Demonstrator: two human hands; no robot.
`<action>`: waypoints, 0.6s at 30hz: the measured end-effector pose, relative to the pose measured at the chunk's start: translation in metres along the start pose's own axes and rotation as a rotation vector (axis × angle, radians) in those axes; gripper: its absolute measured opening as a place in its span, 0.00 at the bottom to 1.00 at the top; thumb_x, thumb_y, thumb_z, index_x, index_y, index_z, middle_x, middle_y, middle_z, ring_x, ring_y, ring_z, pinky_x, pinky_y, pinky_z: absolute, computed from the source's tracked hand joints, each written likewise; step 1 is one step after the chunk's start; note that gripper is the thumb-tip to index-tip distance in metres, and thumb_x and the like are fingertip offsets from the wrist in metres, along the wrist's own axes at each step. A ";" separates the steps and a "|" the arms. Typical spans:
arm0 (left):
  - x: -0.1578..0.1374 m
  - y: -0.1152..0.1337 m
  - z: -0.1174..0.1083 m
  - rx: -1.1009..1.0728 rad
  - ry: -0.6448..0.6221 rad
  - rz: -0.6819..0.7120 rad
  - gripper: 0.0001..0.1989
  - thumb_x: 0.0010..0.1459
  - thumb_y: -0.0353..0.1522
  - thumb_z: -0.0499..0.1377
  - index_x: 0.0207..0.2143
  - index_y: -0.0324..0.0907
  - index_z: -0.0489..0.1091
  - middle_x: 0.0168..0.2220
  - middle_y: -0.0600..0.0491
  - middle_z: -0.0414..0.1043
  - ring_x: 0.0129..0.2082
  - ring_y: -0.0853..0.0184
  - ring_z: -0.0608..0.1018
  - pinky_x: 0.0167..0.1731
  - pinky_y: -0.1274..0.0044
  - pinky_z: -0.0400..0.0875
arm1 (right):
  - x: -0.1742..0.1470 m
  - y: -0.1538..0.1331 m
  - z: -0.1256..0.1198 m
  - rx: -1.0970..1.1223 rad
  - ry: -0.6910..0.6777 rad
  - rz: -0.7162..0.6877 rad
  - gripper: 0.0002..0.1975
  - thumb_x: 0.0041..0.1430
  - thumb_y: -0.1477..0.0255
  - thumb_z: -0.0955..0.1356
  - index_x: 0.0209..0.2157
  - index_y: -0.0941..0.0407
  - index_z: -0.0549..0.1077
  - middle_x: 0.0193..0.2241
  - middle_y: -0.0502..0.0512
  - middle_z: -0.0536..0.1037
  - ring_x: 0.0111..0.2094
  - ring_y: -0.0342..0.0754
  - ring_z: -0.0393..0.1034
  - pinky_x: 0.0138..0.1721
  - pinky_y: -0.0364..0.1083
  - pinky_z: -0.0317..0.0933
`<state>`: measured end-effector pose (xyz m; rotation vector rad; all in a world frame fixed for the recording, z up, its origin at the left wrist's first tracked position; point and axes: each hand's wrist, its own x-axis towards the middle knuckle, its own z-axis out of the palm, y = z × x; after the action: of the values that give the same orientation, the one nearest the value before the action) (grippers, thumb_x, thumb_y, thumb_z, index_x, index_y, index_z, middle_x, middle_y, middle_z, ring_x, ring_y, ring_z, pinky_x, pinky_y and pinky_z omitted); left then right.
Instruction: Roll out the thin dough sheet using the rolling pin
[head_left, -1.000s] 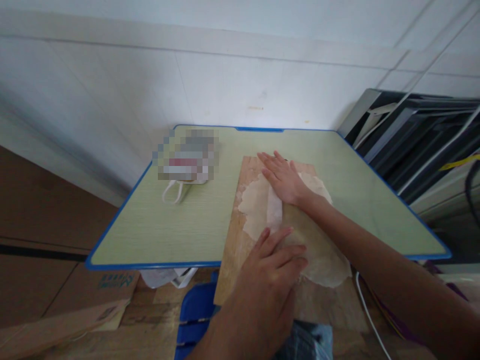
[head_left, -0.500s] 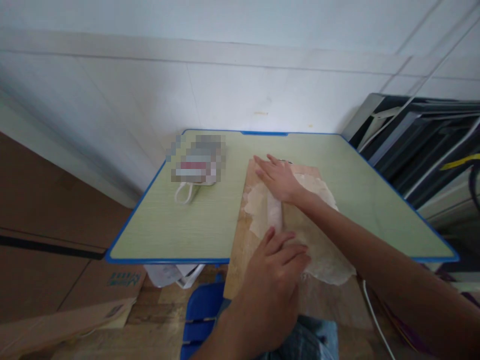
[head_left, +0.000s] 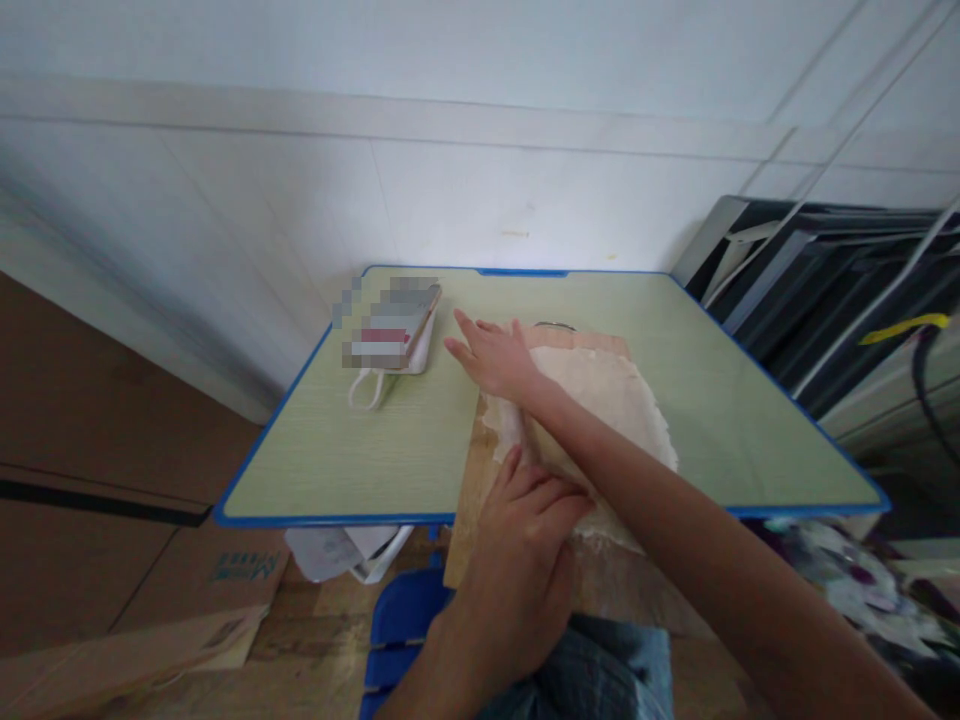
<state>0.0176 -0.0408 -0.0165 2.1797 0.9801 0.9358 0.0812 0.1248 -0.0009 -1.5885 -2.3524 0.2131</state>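
Note:
A flour-dusted rolling pin lies near the left edge of a thin, wide sheet of dough. The dough is spread over a wooden board, its outline ragged on the right. My right hand rests flat across the pin's far end, fingers spread and reaching past the board's left edge. At the near end, my left hand lies palm down with its fingers stretched over the pin. Neither hand is wrapped round it. My right forearm covers part of the dough.
The board overhangs the near side of a pale table with blue edging. A partly blurred-out object with a white loop stands at the table's left. Beyond are dark panels on the right, a cardboard box and a blue chair.
Both hands and the rolling pin have moved left across the dough, my right hand furthest. More of the dough's far right part now shows. The view has shifted slightly.

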 end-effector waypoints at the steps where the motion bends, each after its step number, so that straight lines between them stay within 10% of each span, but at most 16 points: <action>1: 0.000 0.000 0.000 0.012 -0.011 0.001 0.16 0.51 0.20 0.50 0.39 0.38 0.72 0.39 0.52 0.74 0.46 0.66 0.71 0.62 0.65 0.41 | -0.001 0.001 -0.001 0.002 -0.002 -0.005 0.29 0.65 0.59 0.53 0.62 0.58 0.51 0.57 0.61 0.66 0.60 0.55 0.54 0.59 0.67 0.38; 10: 0.000 0.006 0.002 0.001 -0.113 0.058 0.20 0.50 0.18 0.48 0.42 0.37 0.71 0.40 0.52 0.74 0.45 0.68 0.72 0.62 0.68 0.42 | -0.028 0.045 -0.010 0.021 0.000 0.086 0.25 0.67 0.66 0.49 0.62 0.57 0.53 0.63 0.54 0.55 0.65 0.55 0.39 0.59 0.67 0.39; 18: 0.000 0.003 -0.003 -0.075 0.049 -0.004 0.16 0.53 0.21 0.48 0.38 0.39 0.71 0.38 0.52 0.75 0.44 0.66 0.73 0.61 0.63 0.44 | 0.003 -0.006 0.002 0.039 0.006 -0.002 0.28 0.65 0.61 0.53 0.61 0.61 0.53 0.55 0.64 0.69 0.58 0.56 0.57 0.57 0.62 0.45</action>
<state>0.0165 -0.0424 -0.0123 2.1014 0.9560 1.0122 0.0745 0.1254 -0.0005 -1.5671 -2.3308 0.2526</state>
